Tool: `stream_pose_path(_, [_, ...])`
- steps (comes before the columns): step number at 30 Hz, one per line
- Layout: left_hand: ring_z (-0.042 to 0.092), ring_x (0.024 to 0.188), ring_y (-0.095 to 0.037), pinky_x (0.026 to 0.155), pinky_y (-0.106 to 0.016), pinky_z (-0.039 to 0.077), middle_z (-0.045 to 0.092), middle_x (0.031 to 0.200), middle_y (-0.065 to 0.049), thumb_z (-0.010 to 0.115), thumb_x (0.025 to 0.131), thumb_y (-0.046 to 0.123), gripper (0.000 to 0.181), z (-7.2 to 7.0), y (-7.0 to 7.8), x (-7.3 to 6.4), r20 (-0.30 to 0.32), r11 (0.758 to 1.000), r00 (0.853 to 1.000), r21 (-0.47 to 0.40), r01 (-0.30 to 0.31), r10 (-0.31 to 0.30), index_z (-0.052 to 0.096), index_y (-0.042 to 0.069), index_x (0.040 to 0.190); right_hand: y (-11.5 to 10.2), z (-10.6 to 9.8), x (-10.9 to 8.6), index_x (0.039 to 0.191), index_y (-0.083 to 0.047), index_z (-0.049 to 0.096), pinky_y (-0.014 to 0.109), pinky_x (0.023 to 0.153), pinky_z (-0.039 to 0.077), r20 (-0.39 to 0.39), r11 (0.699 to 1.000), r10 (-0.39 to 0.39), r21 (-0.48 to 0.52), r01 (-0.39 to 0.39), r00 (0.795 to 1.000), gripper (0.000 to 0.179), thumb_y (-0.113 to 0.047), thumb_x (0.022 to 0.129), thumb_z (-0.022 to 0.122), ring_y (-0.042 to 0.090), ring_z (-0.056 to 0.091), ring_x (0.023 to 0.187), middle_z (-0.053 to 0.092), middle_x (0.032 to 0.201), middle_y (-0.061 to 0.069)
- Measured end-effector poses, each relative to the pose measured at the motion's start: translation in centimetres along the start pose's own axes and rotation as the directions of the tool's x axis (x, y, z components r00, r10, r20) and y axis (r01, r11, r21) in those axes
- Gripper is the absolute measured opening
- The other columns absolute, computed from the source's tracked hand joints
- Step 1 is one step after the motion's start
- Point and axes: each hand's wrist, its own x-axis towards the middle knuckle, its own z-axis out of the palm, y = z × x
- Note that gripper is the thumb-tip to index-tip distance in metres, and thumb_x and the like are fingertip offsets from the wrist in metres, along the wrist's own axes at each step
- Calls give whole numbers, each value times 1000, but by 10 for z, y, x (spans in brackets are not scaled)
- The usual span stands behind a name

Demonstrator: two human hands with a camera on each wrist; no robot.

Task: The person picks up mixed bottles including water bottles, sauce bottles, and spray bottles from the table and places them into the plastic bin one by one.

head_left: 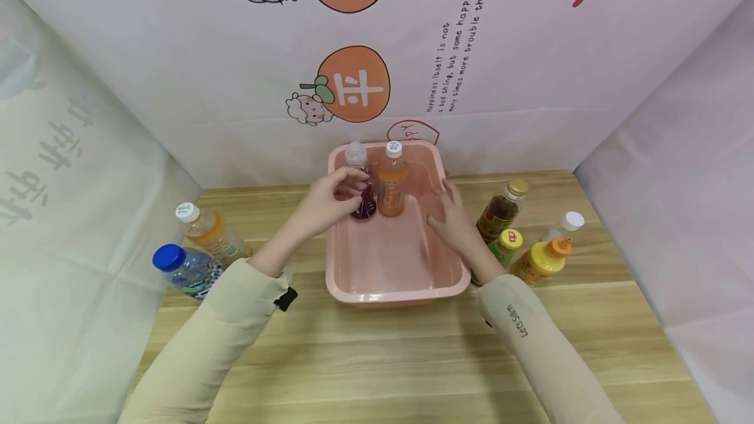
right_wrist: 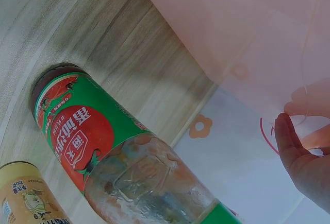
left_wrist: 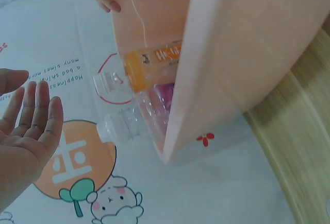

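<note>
A pink plastic basin [head_left: 389, 296] stands on the table against the back wall. Inside it, side by side at the far left, are a bottle of dark purple drink [head_left: 366, 210] and an orange-labelled bottle [head_left: 391, 192]. My left hand [head_left: 324, 207] hovers over the basin's left rim beside the purple bottle, fingers loosely bent; in the left wrist view nothing lies in its palm. At the opposite side, my right hand [head_left: 459, 224] straddles the right rim, thumb inside, fingers loosely extended. Whether it touches the rim is hard to tell.
Left of the basin stand a blue-capped bottle [head_left: 188, 270] and another orange-labelled bottle [head_left: 215, 237]. Several condiment bottles are to the right: a dark bottle [head_left: 499, 211], a green-labelled ketchup bottle [right_wrist: 85, 126], a yellow squeeze bottle [head_left: 540, 262] and a white-capped one [head_left: 568, 222].
</note>
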Motion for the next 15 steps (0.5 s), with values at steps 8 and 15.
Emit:
stream_pose_path(8, [62, 108, -31, 97, -40, 52, 63, 119, -18, 58, 86, 0, 38, -21, -7, -17, 7, 999, 1000, 51, 11, -11, 56, 1, 124, -1, 0, 0, 146, 2, 30, 54, 100, 46, -1, 1000, 1, -2, -1, 1000, 62, -17, 92, 55, 44, 41, 132, 6, 160, 17])
stream_pose_path(15, [61, 110, -31, 99, -43, 51, 62, 122, -21, 59, 88, 3, 38, -46, -12, -35, -8, 994, 999, 105, 35, -34, 55, -1, 126, -1, 0, -1, 146, 1, 30, 54, 96, 49, -1, 1000, 4, -14, -4, 1000, 62, -17, 92, 55, 45, 46, 126, 6, 160, 16])
